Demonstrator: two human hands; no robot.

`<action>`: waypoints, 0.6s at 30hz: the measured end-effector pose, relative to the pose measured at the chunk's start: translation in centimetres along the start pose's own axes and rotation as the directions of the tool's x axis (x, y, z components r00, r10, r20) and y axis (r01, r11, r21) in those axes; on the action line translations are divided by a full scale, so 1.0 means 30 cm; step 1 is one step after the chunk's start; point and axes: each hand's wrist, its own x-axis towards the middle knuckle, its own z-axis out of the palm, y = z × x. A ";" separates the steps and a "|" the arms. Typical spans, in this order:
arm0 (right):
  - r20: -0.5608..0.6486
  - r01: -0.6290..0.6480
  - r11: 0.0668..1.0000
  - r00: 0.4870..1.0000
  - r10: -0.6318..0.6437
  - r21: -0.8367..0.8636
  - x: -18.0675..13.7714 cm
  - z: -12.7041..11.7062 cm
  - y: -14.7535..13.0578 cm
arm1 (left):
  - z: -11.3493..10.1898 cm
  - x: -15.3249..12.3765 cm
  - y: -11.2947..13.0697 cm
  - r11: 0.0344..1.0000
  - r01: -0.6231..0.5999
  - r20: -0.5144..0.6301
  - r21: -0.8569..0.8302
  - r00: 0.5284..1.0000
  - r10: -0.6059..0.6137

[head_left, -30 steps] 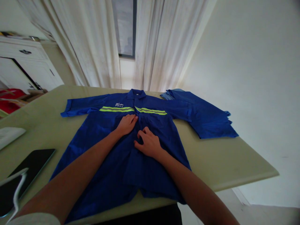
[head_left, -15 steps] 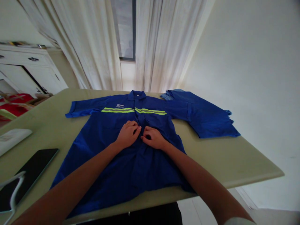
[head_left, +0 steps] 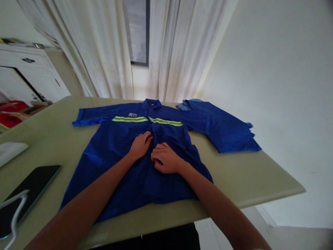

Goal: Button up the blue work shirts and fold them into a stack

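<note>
A blue short-sleeved work shirt lies spread front up on the table, its collar away from me. A yellow-green reflective stripe crosses the chest, with a pale logo above it on the left. My left hand is on the front placket just below the stripe, its fingers pinched together on the cloth. Slightly lower and to the right, my right hand has its fingers curled on the placket. The fingertips of both hands are partly hidden, so any button under them does not show.
More folded blue clothing lies at the right, touching the shirt's sleeve. On the left of the table are a dark tablet-like slab, a white hanger-like loop and a white object. A white cabinet stands behind, left.
My right hand has moved down along the placket, away from the left hand. The shirt's lower hem has shifted up from the table's near edge. The view has shifted slightly.
</note>
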 end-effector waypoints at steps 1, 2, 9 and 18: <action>0.000 -0.047 0.999 0.999 0.047 0.012 -0.002 0.001 -0.018 | -0.005 -0.004 0.003 1.000 -0.004 -0.010 -0.018 1.000 0.003; -0.008 -0.102 0.995 0.995 0.102 0.022 -0.004 0.001 -0.029 | -0.009 -0.010 0.008 0.999 -0.011 -0.022 -0.030 1.000 0.010; 0.042 -0.182 0.981 0.983 0.180 0.060 -0.021 -0.033 -0.015 | -0.029 -0.047 0.039 0.993 -0.074 -0.132 -0.094 0.989 0.061; 0.032 -0.152 0.980 0.987 0.157 -0.130 -0.023 -0.016 -0.048 | -0.035 -0.054 0.042 0.974 -0.079 -0.152 -0.214 0.987 0.047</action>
